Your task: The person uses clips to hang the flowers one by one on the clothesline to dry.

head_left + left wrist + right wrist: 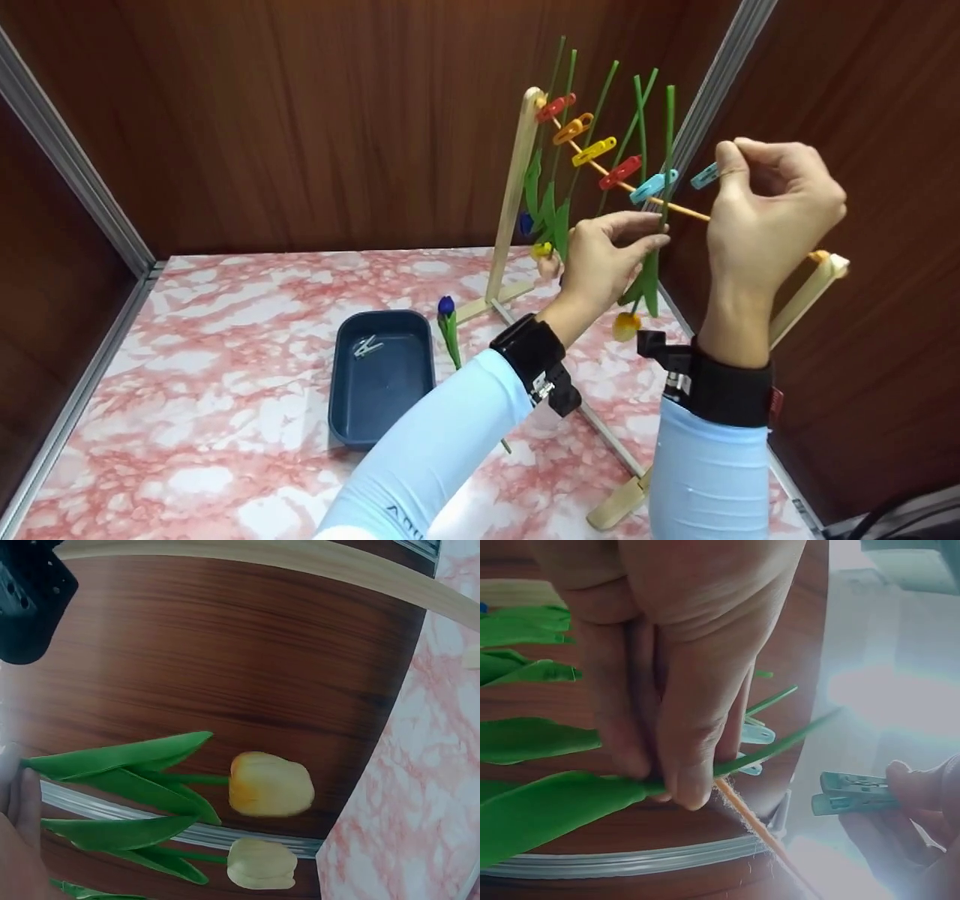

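My left hand [606, 251] pinches the green stem of an upside-down yellow-orange tulip [627, 325] right at the orange cord [688, 212]. In the left wrist view its pale yellow bloom [271, 784] hangs beyond the fingers, beside another tulip [262, 864]. My right hand [776, 202] holds a light blue clothespin [705, 176] between thumb and fingers, above the cord and right of the stem. The right wrist view has this clothespin [855, 793] apart from the stem [780, 744]. Several clothespins, among them a light blue one [652, 187], grip the cord farther along, with tulips hanging there.
The cord runs between two wooden posts [514, 202] of a stand on the pink marbled table [202, 420]. To the left, a dark blue tray [390, 409] contains a whitish clothespin [367, 346]. A blue tulip [447, 306] lies beside it, partly behind my left forearm. Brown panels enclose the table.
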{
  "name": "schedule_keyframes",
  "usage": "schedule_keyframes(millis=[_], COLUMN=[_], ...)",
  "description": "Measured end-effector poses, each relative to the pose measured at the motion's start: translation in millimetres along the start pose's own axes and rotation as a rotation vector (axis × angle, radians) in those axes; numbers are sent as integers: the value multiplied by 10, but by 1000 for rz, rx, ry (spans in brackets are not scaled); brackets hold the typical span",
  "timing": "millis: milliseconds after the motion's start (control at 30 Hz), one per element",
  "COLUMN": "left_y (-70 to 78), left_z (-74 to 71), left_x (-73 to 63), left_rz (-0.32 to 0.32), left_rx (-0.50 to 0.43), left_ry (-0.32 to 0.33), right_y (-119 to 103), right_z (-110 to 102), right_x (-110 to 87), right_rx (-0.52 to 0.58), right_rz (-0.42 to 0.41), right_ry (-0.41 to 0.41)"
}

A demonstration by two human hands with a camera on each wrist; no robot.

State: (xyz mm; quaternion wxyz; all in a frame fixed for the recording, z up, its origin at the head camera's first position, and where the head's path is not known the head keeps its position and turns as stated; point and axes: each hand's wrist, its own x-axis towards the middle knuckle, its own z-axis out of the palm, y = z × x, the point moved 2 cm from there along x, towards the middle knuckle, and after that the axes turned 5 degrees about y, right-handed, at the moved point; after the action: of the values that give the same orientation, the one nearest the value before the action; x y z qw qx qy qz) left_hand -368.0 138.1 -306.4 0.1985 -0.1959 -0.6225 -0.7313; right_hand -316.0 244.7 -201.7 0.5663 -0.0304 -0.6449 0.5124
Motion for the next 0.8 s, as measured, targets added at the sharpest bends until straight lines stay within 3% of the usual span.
schedule_keyframes(millis=[200, 433, 800], left_y=[-10, -17, -67], left_z=[42, 97, 124], left_x=[32, 66, 79], left_rz=[-63, -76, -52], left_rx=[68, 153, 108], left_ry=[-46, -82, -76], right_y=[67, 89, 109], right_z=[5, -7, 36], right_x=[41, 95, 115], right_rx=[-151, -356, -549], right_rz=[23, 56, 86], right_ry=[-46, -151, -320])
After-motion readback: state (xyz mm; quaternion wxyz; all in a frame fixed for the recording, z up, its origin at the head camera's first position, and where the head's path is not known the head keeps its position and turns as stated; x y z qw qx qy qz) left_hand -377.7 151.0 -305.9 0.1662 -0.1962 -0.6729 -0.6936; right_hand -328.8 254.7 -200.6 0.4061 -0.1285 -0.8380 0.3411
